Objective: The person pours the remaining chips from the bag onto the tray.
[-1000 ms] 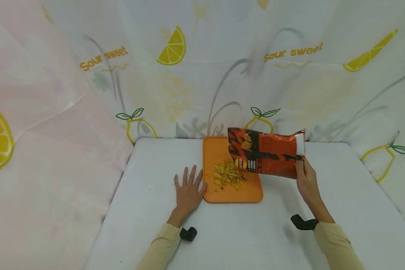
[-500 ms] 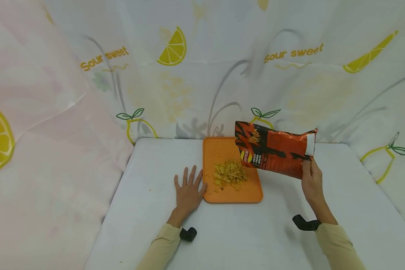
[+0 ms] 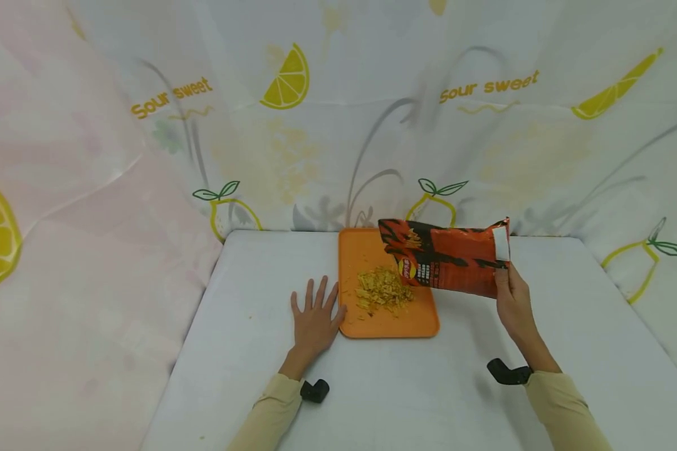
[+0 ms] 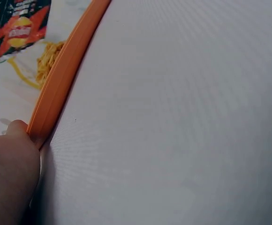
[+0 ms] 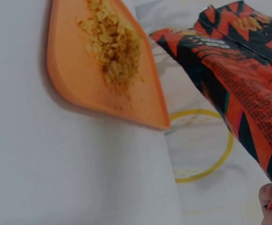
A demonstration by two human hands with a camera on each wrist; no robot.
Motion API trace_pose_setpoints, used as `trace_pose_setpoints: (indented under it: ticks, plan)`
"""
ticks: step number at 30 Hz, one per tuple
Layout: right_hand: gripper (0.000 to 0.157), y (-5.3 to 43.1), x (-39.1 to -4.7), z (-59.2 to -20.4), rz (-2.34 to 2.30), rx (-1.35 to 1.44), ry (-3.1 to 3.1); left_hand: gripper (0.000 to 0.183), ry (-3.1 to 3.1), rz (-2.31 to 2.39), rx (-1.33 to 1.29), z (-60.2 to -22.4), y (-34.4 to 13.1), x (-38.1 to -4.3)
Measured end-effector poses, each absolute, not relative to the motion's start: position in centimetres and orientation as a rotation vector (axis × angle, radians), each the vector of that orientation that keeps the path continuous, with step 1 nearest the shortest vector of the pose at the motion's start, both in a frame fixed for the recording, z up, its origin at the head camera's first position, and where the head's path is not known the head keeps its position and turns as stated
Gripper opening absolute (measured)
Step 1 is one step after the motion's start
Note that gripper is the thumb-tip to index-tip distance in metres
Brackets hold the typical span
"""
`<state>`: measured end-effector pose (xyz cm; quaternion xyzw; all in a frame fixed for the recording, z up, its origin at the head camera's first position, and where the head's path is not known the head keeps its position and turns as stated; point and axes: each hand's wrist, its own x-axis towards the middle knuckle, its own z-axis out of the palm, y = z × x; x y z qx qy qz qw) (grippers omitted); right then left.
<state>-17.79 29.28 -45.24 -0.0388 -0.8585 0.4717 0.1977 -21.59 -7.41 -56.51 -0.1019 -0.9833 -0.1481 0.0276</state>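
Note:
My right hand grips the closed end of a red and black chip bag, holding it up sideways. The bag's other end hangs over the right part of an orange tray. On the tray lies a heap of broken yellow chips, also plain in the right wrist view as a chip pile. My left hand rests flat on the table with fingers spread. Its thumb lies on the tray's left rim, as the left wrist view shows at the orange edge.
The white table runs out to both sides of the tray. A pale curtain printed with lemons stands behind it and along the left. A few tiny crumbs dot the tabletop.
The bag in my right hand swung up and to the right, then came back left and lower over the tray. My left hand, the tray and the chip heap look unmoved.

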Motion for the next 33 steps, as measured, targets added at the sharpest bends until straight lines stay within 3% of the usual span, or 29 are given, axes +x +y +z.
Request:
trace_pose_setpoints:
  ticks: [33]
  plan:
    - [0.046, 28.7, -17.7, -43.8, 1.282, -0.106, -2.448, 0.062, -3.039, -0.448, -0.312, -56.7, -7.4, -21.7]
